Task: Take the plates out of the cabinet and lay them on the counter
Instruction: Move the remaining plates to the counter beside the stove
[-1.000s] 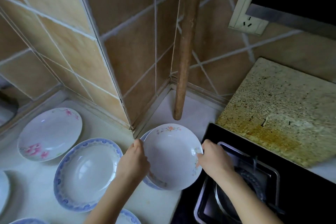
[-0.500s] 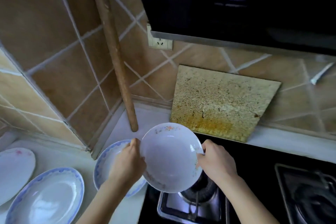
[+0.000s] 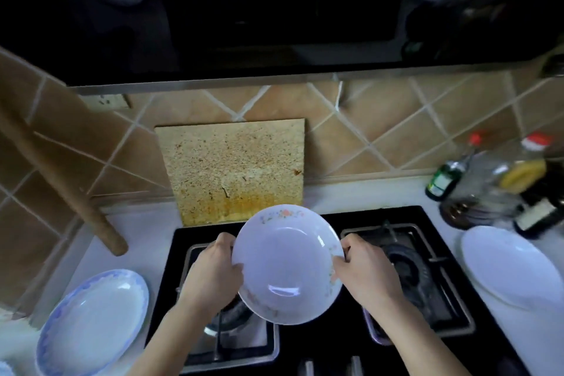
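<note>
We count three plates: one floral plate in the air, one blue-rimmed plate and one plain white plate. We see two hands, two burners, three bottles, one stained board, one wooden pole.

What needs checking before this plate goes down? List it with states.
1. Grip: left hand and right hand both hold the flowered plate by its rim: ok.
2. Plate over counter: it hangs above the stove: not ok.
3. Free counter on the right: white plate and bottles crowd it: cannot tell.
4. Free counter on the left: blue-rimmed plate lies there, bare strip behind it: ok.
5. Burners off: no flame seen, partly hidden: cannot tell.
</note>
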`<state>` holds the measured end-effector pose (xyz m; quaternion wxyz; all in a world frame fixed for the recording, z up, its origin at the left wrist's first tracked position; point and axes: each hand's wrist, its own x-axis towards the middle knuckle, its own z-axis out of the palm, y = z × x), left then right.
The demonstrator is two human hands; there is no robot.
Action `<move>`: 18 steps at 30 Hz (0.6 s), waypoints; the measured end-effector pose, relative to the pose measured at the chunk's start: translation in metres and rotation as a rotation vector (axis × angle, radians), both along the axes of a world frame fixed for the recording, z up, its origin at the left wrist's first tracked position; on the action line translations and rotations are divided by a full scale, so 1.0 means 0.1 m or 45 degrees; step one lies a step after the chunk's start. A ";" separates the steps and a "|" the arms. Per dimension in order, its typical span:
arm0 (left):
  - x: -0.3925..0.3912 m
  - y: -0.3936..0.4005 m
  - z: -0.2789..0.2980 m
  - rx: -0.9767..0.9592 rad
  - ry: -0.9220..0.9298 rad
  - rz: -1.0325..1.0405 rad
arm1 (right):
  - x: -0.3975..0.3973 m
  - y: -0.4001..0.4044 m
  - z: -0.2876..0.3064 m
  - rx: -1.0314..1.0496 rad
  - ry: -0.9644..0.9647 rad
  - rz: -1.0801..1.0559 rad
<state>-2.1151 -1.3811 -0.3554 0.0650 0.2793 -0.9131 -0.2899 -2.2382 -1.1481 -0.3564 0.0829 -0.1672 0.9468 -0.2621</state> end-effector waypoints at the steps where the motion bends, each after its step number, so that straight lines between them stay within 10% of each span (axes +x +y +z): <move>1: -0.09 0.17 0.02 0.011 0.002 -0.032 | -0.03 0.20 0.02 -0.025 -0.003 -0.024; 18: -1.34 3.28 -0.07 0.361 0.001 -0.449 | -0.32 3.70 -0.13 -0.311 -0.094 -0.551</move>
